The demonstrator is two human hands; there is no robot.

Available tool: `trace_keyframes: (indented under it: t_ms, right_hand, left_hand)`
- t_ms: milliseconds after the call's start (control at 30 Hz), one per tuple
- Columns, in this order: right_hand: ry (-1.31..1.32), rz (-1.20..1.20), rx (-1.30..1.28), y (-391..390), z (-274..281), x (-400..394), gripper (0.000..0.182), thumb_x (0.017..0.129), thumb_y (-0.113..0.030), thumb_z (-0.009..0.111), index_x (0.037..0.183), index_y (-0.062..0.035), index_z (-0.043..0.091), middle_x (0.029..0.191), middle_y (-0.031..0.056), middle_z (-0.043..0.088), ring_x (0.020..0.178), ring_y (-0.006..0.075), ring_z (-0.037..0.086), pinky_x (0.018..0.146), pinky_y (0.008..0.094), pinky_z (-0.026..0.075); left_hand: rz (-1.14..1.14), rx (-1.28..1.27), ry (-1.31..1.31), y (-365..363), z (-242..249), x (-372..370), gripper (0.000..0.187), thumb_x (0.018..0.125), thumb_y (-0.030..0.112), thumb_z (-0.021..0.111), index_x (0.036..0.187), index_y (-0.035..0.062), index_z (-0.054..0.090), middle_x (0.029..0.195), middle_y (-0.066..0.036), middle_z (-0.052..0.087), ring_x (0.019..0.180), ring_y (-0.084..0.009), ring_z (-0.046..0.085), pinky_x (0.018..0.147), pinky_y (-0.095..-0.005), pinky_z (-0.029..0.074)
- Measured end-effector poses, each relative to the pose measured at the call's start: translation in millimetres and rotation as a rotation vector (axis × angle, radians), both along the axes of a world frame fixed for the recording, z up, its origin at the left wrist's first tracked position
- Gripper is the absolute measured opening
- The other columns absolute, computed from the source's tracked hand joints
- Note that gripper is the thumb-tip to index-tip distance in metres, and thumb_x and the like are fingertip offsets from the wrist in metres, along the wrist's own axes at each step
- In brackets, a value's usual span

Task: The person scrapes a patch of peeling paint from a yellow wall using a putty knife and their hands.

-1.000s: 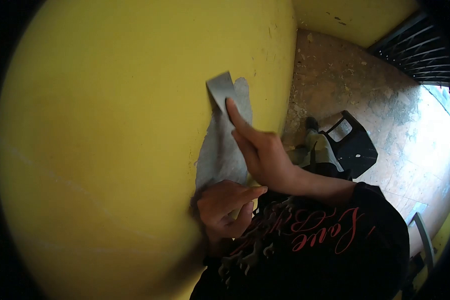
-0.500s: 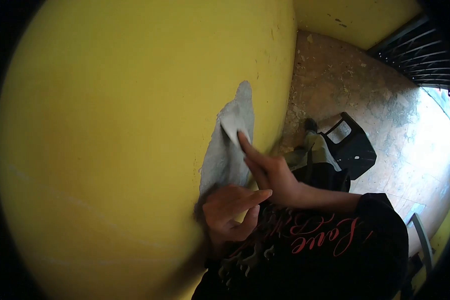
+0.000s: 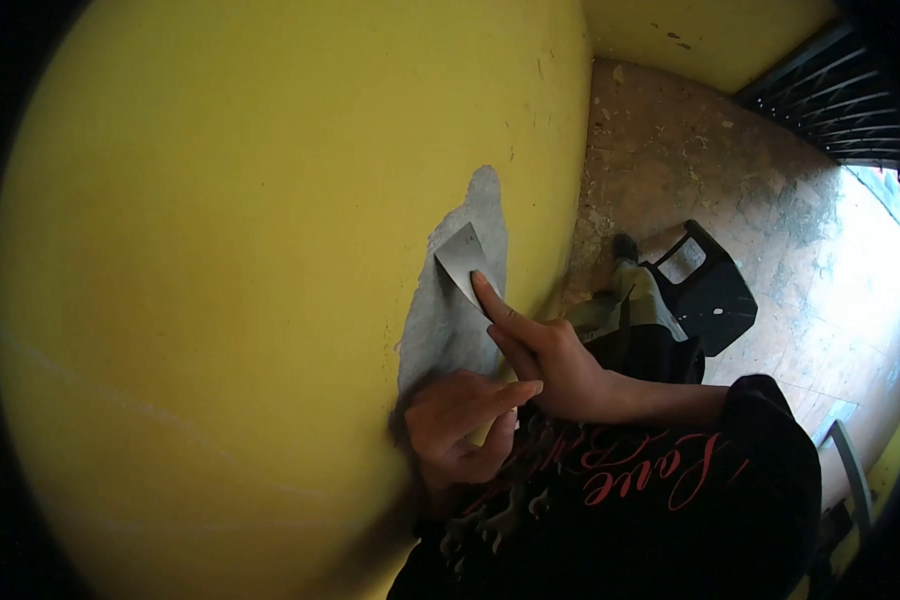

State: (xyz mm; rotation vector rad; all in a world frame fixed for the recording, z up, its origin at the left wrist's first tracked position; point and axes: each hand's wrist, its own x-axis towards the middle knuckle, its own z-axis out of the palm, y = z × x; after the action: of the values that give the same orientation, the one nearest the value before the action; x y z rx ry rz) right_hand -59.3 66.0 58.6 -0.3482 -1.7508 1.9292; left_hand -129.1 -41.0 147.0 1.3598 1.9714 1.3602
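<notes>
My right hand (image 3: 560, 370) holds a thin grey scraper blade (image 3: 462, 262), with a finger stretched along it. The blade lies against a bare grey patch (image 3: 440, 325) in the yellow wall (image 3: 220, 250). The patch has ragged paint edges and narrows at the top. My left hand (image 3: 460, 425) rests by the patch's lower end, below and left of my right hand. Its index finger points right, the thumb stands apart from it, and I see nothing held. The other fingers are partly hidden.
A black plastic stool (image 3: 725, 305) stands on the brown floor (image 3: 660, 140), right of my legs and feet. Paint flakes lie along the wall's base. A dark metal grille (image 3: 830, 95) is at the upper right, and a grey curved bar (image 3: 850, 475) at the lower right.
The scraper, blurred before, now shows sharply, its face turned more into view and slightly lower. My right hand has shifted slightly down; my left hand has stayed in place.
</notes>
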Motion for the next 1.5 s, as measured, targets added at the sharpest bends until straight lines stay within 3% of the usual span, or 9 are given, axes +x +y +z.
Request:
trace_keyframes:
  t_ms: [67, 400, 467, 600, 700, 767, 1033, 1233, 1500]
  right_hand:
    - [-0.18, 0.202, -0.058, 17.3, 12.4, 4.3, 0.052, 0.096, -0.004, 0.05, 0.147, -0.0077, 0.037, 0.061, 0.0142, 0.05, 0.055, 0.0096, 0.045, 0.056, 0.0281, 0.045]
    - [-0.14, 0.25, -0.091, 10.1, 9.5, 1.5, 0.056, 0.097, -0.005, 0.049, 0.149, -0.0077, 0.03, 0.076, 0.0191, 0.061, 0.059, 0.0098, 0.05, 0.06, 0.0285, 0.047]
    - [-0.208, 0.291, -0.139, 8.8, 19.4, 6.0, 0.056, 0.097, -0.005, 0.049, 0.149, -0.007, 0.03, 0.098, 0.0254, 0.065, 0.065, 0.0093, 0.053, 0.063, 0.0296, 0.049]
    - [-0.163, 0.159, -0.027, 12.9, 10.3, -6.2, 0.055, 0.097, -0.005, 0.049, 0.149, -0.0068, 0.03, 0.082, 0.022, 0.064, 0.061, 0.0082, 0.05, 0.061, 0.0289, 0.048]
    - [-0.272, 0.274, -0.224, 15.6, 21.5, -9.1, 0.053, 0.098, -0.006, 0.048, 0.148, -0.0053, 0.032, 0.08, 0.0218, 0.064, 0.062, 0.0101, 0.049, 0.063, 0.0285, 0.048]
    - [0.028, 0.094, -0.07, -6.0, -2.8, 0.2, 0.054, 0.097, -0.009, 0.051, 0.148, -0.0124, 0.034, 0.061, 0.025, 0.053, 0.05, 0.0409, 0.054, 0.05, 0.0391, 0.045]
    - [-0.026, 0.008, -0.003, 15.9, -5.2, -12.8, 0.056, 0.094, -0.005, 0.054, 0.147, -0.0106, 0.036, 0.066, 0.0237, 0.056, 0.054, 0.0383, 0.055, 0.053, 0.039, 0.046]
    - [-0.024, 0.159, 0.292, -4.7, -39.2, 11.6, 0.06, 0.089, 0.0, 0.058, 0.145, -0.0071, 0.039, 0.067, 0.0113, 0.053, 0.053, 0.0253, 0.054, 0.052, 0.0346, 0.046]
    - [0.072, 0.062, 0.399, -13.4, -45.5, -0.3, 0.074, 0.075, 0.0, 0.062, 0.144, -0.0186, 0.044, 0.063, 0.0069, 0.049, 0.048, 0.021, 0.053, 0.044, 0.0362, 0.045]
  left_hand:
    - [-0.014, -0.039, -0.019, 1.0, 3.3, -0.2, 0.041, 0.066, -0.011, 0.059, 0.105, -0.0028, 0.07, 0.072, -0.011, 0.068, 0.053, -0.0165, 0.06, 0.051, -0.0266, 0.046]
    - [0.012, -0.027, 0.015, 0.1, 1.2, 1.8, 0.042, 0.065, -0.013, 0.058, 0.104, -0.003, 0.07, 0.077, -0.012, 0.071, 0.055, -0.017, 0.062, 0.053, -0.0265, 0.048]
    - [-0.011, -0.039, 0.014, -0.3, 3.2, -0.7, 0.041, 0.065, -0.013, 0.058, 0.104, -0.0037, 0.069, 0.079, -0.014, 0.072, 0.055, -0.0174, 0.062, 0.054, -0.0265, 0.048]
    - [-0.007, 0.007, -0.002, -2.6, 0.7, 3.6, 0.04, 0.065, -0.012, 0.058, 0.103, -0.0046, 0.069, 0.081, -0.015, 0.072, 0.054, -0.0172, 0.062, 0.054, -0.0263, 0.049]
    - [0.009, 0.013, -0.008, -1.9, 2.5, 1.7, 0.039, 0.066, -0.011, 0.057, 0.103, -0.0051, 0.069, 0.082, -0.016, 0.072, 0.056, -0.017, 0.064, 0.054, -0.0256, 0.049]
    - [-0.013, 0.018, -0.018, -2.8, 2.5, 1.7, 0.039, 0.067, -0.011, 0.056, 0.104, -0.0049, 0.069, 0.081, -0.016, 0.072, 0.056, -0.0165, 0.064, 0.054, -0.0249, 0.049]
    - [0.017, 0.008, 0.007, -0.8, -2.7, 4.0, 0.041, 0.066, -0.011, 0.058, 0.105, -0.0022, 0.07, 0.072, -0.011, 0.069, 0.051, -0.0153, 0.06, 0.05, -0.0257, 0.045]
    - [0.041, -0.034, 0.048, 0.0, -4.9, 5.2, 0.041, 0.065, -0.01, 0.061, 0.103, 0.0009, 0.072, 0.066, -0.007, 0.065, 0.052, -0.0153, 0.059, 0.05, -0.0261, 0.045]
    - [0.005, 0.075, 0.058, -1.0, -5.5, 2.4, 0.044, 0.062, -0.009, 0.06, 0.103, -0.0004, 0.072, 0.067, -0.009, 0.066, 0.051, -0.016, 0.058, 0.049, -0.0269, 0.044]
